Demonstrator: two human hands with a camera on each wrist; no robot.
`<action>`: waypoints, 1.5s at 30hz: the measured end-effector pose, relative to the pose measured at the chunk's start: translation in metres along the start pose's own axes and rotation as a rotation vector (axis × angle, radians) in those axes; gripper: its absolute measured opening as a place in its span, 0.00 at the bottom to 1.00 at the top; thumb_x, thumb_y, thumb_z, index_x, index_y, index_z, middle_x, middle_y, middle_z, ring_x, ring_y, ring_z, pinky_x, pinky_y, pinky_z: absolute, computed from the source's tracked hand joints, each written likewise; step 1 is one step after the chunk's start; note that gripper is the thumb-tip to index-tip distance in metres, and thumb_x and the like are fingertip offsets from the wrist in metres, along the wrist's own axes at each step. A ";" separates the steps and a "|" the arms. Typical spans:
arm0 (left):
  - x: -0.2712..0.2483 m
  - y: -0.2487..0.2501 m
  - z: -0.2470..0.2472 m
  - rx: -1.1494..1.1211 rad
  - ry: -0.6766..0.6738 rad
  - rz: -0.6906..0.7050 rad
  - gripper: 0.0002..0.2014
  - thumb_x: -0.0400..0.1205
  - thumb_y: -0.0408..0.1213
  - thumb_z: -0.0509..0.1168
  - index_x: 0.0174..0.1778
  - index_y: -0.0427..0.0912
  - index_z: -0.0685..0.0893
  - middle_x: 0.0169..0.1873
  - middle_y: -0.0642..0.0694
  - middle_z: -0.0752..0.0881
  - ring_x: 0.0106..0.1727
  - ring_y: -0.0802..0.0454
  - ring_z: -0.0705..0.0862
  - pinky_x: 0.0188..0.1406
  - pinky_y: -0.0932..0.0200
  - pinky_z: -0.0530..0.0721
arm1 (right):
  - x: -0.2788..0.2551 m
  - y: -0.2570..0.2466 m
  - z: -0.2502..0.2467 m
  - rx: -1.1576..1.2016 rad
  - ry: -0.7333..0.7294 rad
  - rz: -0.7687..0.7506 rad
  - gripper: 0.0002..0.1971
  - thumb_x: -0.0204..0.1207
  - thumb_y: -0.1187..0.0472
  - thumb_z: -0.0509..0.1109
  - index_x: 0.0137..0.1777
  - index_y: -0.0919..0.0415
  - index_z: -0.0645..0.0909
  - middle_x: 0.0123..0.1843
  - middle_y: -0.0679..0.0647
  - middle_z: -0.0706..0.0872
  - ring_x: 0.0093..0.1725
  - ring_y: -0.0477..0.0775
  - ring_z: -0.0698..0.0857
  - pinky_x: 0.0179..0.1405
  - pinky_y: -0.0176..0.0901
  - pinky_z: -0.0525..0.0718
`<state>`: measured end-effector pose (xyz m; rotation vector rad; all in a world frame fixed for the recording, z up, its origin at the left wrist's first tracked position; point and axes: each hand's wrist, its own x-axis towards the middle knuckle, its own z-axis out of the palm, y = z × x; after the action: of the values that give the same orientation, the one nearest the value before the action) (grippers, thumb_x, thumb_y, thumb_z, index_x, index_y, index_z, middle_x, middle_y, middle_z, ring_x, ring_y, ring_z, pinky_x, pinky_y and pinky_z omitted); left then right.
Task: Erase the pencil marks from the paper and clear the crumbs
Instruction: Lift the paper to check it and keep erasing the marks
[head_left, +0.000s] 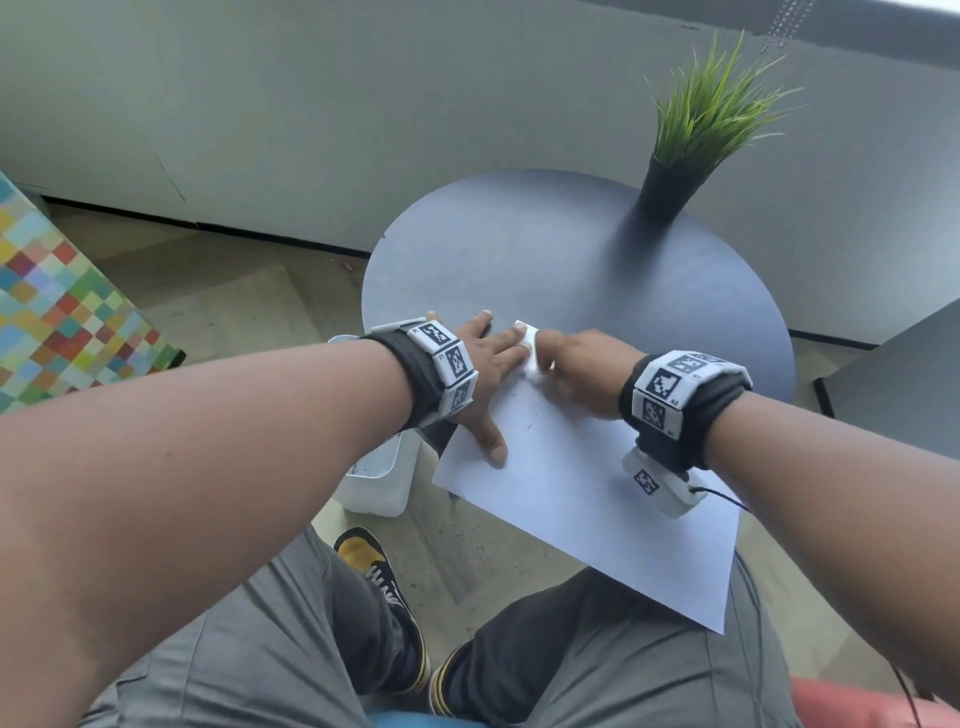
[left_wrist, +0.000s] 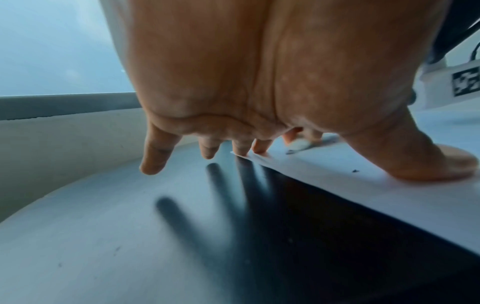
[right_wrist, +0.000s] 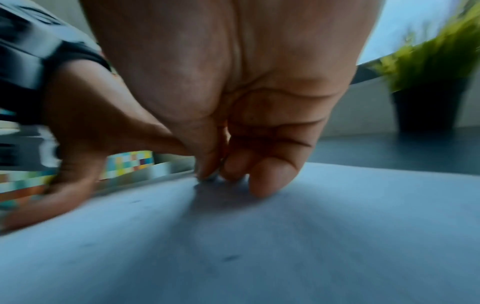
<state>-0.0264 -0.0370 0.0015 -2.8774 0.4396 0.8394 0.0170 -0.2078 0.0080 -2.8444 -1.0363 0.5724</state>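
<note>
A white sheet of paper (head_left: 582, 493) lies on the round dark table (head_left: 571, 260), its near corner hanging over the edge toward my lap. My left hand (head_left: 483, 374) lies flat with fingers spread, the thumb and two fingers pressing the paper's left side (left_wrist: 389, 195) and the others on the table. My right hand (head_left: 582, 369) is curled near the sheet's far corner, pinching a small white eraser (left_wrist: 298, 144) against the paper. In the blurred right wrist view the fingertips (right_wrist: 262, 185) touch the paper (right_wrist: 233, 246). Small dark crumbs (left_wrist: 354, 170) lie on the sheet.
A potted green plant (head_left: 675, 176) stands at the table's far right. A white bin (head_left: 379, 478) sits on the floor under the left edge. A checkered cloth surface (head_left: 62, 312) is at the left, a dark panel (head_left: 904, 384) at the right.
</note>
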 end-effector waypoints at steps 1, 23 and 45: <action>0.000 0.000 0.000 0.002 -0.005 -0.006 0.71 0.55 0.81 0.70 0.87 0.54 0.39 0.86 0.59 0.36 0.87 0.42 0.37 0.71 0.16 0.59 | 0.001 0.002 -0.001 -0.007 0.052 0.064 0.13 0.84 0.48 0.59 0.55 0.59 0.70 0.49 0.62 0.84 0.43 0.62 0.79 0.38 0.46 0.74; 0.002 -0.001 0.004 -0.027 -0.027 0.016 0.70 0.61 0.76 0.72 0.87 0.52 0.35 0.86 0.54 0.34 0.86 0.36 0.37 0.78 0.26 0.56 | -0.020 -0.007 0.013 0.000 0.005 -0.159 0.08 0.84 0.53 0.60 0.48 0.57 0.69 0.40 0.58 0.79 0.39 0.61 0.75 0.36 0.48 0.71; 0.012 -0.002 0.004 0.014 -0.027 0.029 0.71 0.57 0.79 0.71 0.86 0.56 0.34 0.86 0.51 0.34 0.85 0.32 0.38 0.80 0.25 0.56 | -0.015 0.000 0.011 0.040 -0.002 -0.134 0.14 0.82 0.45 0.63 0.50 0.57 0.76 0.41 0.53 0.82 0.40 0.58 0.77 0.37 0.44 0.72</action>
<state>-0.0182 -0.0370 -0.0080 -2.8499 0.4832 0.8756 0.0028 -0.2175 0.0030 -2.7149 -1.1901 0.5770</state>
